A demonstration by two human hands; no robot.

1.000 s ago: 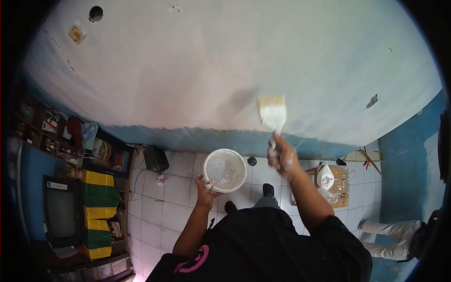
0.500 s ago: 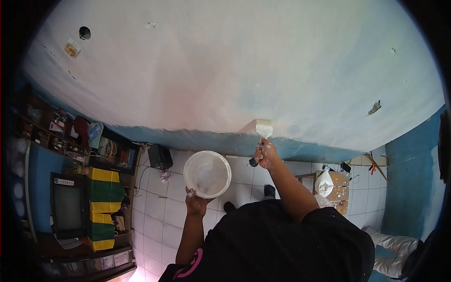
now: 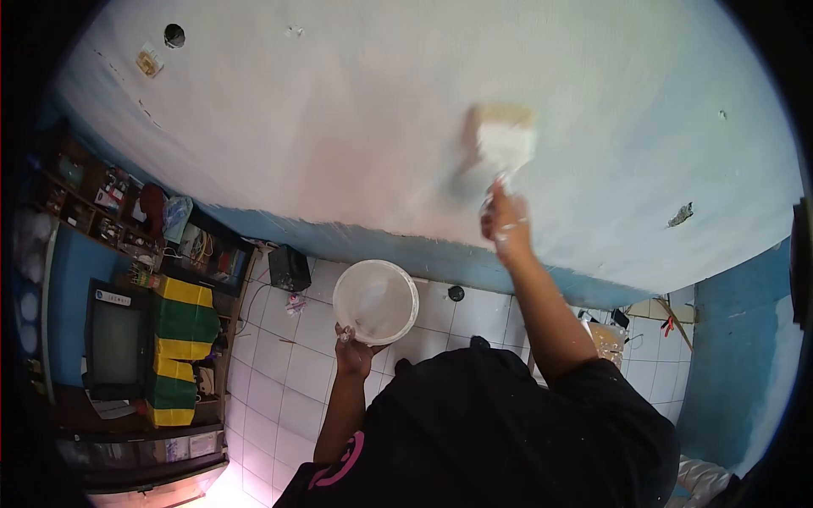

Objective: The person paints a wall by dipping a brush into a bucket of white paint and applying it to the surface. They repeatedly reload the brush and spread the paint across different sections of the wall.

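My right hand (image 3: 506, 222) is closed round the handle of a wide paintbrush (image 3: 506, 140), smeared a little by motion. Its pale bristles point up against the whitish wall (image 3: 381, 127), and paint marks my fingers. Low on the left, my left hand (image 3: 354, 351) grips the near rim of a white bucket (image 3: 339, 296), with the thumb over the edge and the other fingers beneath. Whitish paint coats the inside of the bucket. Blue paint (image 3: 364, 241) shows in a band along the bottom of the wall, below a ragged white edge.
Left stand shelves (image 3: 110, 212) with small items, a television (image 3: 118, 343) and a yellow and green cloth (image 3: 186, 317). A black box (image 3: 289, 268) sits on the tiled floor (image 3: 318, 360) by the wall. At right is a paint-spotted wooden stool (image 3: 608, 340), partly hidden by my arm.
My right hand has carried the paintbrush up the wall and slightly right, from the blue band's edge. The left hand still holds the bucket, almost in place. The view has shifted slightly.
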